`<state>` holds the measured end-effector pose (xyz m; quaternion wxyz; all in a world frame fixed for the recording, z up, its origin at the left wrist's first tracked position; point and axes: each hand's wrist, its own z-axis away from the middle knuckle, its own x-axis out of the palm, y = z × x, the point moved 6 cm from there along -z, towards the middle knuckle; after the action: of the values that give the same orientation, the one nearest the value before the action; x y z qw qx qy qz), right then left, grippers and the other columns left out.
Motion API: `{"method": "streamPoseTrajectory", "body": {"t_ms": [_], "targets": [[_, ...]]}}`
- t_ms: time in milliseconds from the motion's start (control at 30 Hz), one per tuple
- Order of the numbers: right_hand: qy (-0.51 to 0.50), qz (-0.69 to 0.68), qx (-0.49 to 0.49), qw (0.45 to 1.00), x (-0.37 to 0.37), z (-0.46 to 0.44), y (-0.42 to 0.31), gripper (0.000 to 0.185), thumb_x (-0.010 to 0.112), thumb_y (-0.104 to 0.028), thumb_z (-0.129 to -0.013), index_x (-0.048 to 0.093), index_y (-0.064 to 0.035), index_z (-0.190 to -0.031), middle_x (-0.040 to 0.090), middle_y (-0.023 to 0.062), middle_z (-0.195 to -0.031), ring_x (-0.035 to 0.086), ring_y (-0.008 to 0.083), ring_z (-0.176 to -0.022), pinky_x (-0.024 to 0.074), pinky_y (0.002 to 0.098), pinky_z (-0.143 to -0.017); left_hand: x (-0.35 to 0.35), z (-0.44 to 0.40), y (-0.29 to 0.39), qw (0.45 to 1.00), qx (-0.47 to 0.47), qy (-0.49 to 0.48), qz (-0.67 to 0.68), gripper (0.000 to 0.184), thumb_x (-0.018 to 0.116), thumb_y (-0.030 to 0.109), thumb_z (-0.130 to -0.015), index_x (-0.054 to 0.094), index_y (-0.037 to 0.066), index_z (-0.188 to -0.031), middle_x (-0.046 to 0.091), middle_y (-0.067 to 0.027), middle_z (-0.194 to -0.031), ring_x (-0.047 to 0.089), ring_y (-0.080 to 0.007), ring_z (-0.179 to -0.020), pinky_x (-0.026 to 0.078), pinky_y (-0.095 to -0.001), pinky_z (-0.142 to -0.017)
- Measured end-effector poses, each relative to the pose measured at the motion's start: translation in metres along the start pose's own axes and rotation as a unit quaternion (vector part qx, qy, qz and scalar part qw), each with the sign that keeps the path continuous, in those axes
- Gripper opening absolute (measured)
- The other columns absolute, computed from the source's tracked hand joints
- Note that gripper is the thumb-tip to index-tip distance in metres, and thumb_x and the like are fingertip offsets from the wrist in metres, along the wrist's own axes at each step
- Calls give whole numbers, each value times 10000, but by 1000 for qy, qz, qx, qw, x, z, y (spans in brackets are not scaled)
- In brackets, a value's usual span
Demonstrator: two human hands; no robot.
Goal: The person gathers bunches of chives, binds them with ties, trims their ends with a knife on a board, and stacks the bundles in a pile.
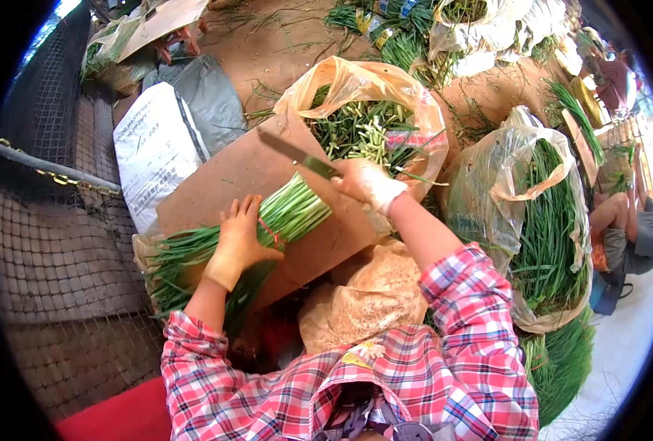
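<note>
A bundle of garlic chives (pixel 296 209) with a red band lies on a brown board (pixel 341 235), its pale cut ends facing up and to the right. Across the bundle, just beside the band, my gloved left hand (pixel 238 241) grips it from above. My gloved right hand (pixel 367 182) is closed round the handle of a knife (pixel 286 149). The blade points up and left, above the board and just beyond the cut ends. Behind the knife, an orange-tinted plastic bag (pixel 429 121) stands open with cut stalk pieces (pixel 370 136) inside.
To the right stands a clear plastic bag (pixel 481 184) full of long chives. A white printed sack (pixel 154 151) lies left of the board, near dark netting (pixel 62 242). More chives and bags (pixel 462 37) lie at the back. Another person (pixel 620 220) is at the far right.
</note>
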<state>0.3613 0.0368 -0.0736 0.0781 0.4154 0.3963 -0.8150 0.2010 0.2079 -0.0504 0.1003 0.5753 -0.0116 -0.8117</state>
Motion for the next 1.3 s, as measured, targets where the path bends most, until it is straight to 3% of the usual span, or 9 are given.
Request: {"method": "streamPoseTrajectory", "body": {"t_ms": [100, 167, 267, 400, 567, 667, 867, 1033, 1300], "targets": [[-64, 44, 29, 997, 19, -23, 11, 358, 555, -281, -802, 624, -52, -1067, 645, 198, -967, 618, 350, -923, 484, 408, -831, 7, 3, 1, 999, -25, 20, 16, 1147, 856, 443, -434, 315, 26, -1356, 424, -170, -1331, 358, -361, -1267, 275, -553, -1038], [-41, -182, 83, 979, 13, -19, 30, 335, 543, -267, -800, 630, -42, -1033, 640, 221, -926, 616, 354, -906, 476, 426, -803, 14, 5, -2, 996, -46, 19, 77, 1113, 845, 425, -448, 327, 19, -1346, 470, -150, -1282, 414, -329, -1220, 299, -547, -1022], [69, 2, 94, 993, -2, -36, 16, 341, 510, -230, -821, 601, -104, -1125, 637, 201, -954, 611, 355, -888, 482, 434, -798, 17, 8, 1, 994, -41, 56, 86, 1068, 837, 382, -457, 343, 15, -1329, 502, -141, -1241, 456, -297, -1179, 324, -534, -995], [101, 30, -123, 987, 14, -81, -47, 455, 616, -142, -751, 578, -229, -1196, 650, 136, -939, 631, 309, -843, 499, 380, -741, 14, 9, 1, 991, -27, 94, 88, 1038, 832, 357, -445, 367, 13, -1307, 516, -151, -1213, 479, -303, -1136, 346, -521, -965], [-19, 110, -171, 979, 49, -126, -69, 324, 626, -204, -756, 670, -242, -1075, 655, 165, -928, 626, 334, -851, 495, 381, -776, 12, 8, 0, 985, 3, 129, 112, 997, 818, 340, -450, 386, 10, -1286, 532, -152, -1159, 502, -315, -1069, 370, -493, -910], [81, -220, -68, 970, 9, -92, -17, 220, 577, -139, -855, 677, -115, -1049, 672, 118, -991, 642, 201, -855, 497, 296, -765, 9, 7, 0, 986, 11, 134, 103, 978, 812, 347, -458, 399, 4, -1275, 541, -153, -1126, 509, -320, -1036, 384, -465, -876], [201, -146, 102, 963, 30, 54, 170, 307, 534, -196, -842, 637, -90, -1110, 641, 150, -1064, 617, 276, -972, 469, 326, -855, 8, -8, -8, 989, 23, 95, 108, 1030, 834, 379, -457, 386, -3, -1301, 535, -189, -1188, 480, -375, -1143, 381, -447, -970], [179, -339, 238, 892, 65, 172, 208, 309, 574, -140, -835, 618, -2, -1108, 637, 119, -1119, 597, 217, -1031, 437, 298, -910, 16, -17, -19, 982, 39, 45, 180, 1031, 866, 345, -431, 409, -30, -1275, 584, -201, -1099, 576, -350, -1002, 468, -403, -860], [286, -484, 180, 807, 20, 301, 147, 305, 596, -100, -847, 607, -6, -1137, 623, 98, -1129, 587, 157, -989, 444, 273, -887, -74, 55, 47, 949, 148, 143, 238, 938, 876, 277, -482, 441, -33, -1252, 594, -168, -1121, 565, -275, -1083, 455, -375, -902]]}}
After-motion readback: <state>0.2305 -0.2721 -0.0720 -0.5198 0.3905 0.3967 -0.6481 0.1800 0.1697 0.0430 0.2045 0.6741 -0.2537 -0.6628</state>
